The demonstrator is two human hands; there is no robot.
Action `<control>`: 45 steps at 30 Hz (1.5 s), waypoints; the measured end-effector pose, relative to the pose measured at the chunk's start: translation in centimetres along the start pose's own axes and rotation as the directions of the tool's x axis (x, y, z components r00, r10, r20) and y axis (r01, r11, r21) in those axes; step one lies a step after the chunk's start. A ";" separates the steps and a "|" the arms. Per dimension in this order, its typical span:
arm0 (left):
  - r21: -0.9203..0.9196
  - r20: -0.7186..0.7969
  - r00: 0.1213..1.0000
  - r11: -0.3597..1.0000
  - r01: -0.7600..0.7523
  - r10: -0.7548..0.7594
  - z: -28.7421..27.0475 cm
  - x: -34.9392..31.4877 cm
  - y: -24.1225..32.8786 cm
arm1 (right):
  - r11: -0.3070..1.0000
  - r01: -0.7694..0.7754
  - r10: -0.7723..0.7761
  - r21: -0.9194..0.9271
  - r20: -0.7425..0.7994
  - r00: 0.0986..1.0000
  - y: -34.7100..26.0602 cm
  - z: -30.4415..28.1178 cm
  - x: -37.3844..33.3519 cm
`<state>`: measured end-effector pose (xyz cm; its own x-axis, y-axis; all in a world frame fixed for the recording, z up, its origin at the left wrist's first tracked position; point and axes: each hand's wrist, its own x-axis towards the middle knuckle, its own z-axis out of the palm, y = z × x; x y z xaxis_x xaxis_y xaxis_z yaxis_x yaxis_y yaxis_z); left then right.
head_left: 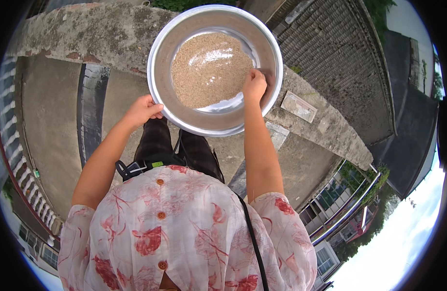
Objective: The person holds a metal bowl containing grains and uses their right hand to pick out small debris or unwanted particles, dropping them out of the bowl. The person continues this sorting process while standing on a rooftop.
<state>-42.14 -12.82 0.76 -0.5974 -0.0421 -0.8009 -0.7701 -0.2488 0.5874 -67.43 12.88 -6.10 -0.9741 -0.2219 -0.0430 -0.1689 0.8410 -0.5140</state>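
Observation:
A wide, round metal basin (215, 127) rests at the low wall before me. Pale brown grains (209, 80) cover much of its bottom, and bright glare lies over them; I cannot tell whether water covers them. My left hand (145, 110) grips the near-left rim, thumb on top and fingers underneath. Inside the basin at the right, my right hand (255, 86) is closed, fingertips pressed together by the edge of the grains. Whatever it may hold is too small or hidden to make out.
The rough concrete wall top (107, 34) runs across in front of me, with a small rectangular slab (299, 106) on it right of the basin. Beyond lies a grey tiled roof (335, 63). A white balustrade (19, 165) stands left, a metal railing (335, 225) right.

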 end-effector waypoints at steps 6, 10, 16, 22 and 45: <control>-0.019 0.028 1.000 1.000 -0.011 0.011 -0.1 -0.2 0.8 | 0.998 -0.020 0.022 -0.057 0.027 0.999 1.2 1.3 -0.5; -0.003 0.028 1.000 1.000 0.011 -0.011 -0.2 -0.1 0.7 | 0.993 -0.036 0.040 -0.116 0.037 0.998 0.4 1.2 -0.5; -0.017 0.019 1.000 1.000 0.014 -0.014 0.1 -0.2 0.9 | 0.962 -0.142 0.157 -0.234 0.045 0.987 -1.1 1.1 -0.1; 0.009 0.039 0.999 1.000 0.009 -0.010 -0.1 -0.1 0.7 | 0.972 -0.138 0.159 -0.192 0.100 0.982 -0.9 0.7 0.4; 0.009 0.002 1.000 1.000 0.020 -0.020 0.2 -0.4 1.0 | 0.094 -0.618 -0.023 0.781 0.622 0.783 -8.9 -6.2 -3.2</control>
<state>-42.73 -12.86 1.69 -0.5826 -0.0354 -0.8120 -0.7835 -0.2411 0.5727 -63.78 9.19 3.89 -0.6650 -0.4997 -0.5551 0.7032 -0.1686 -0.6907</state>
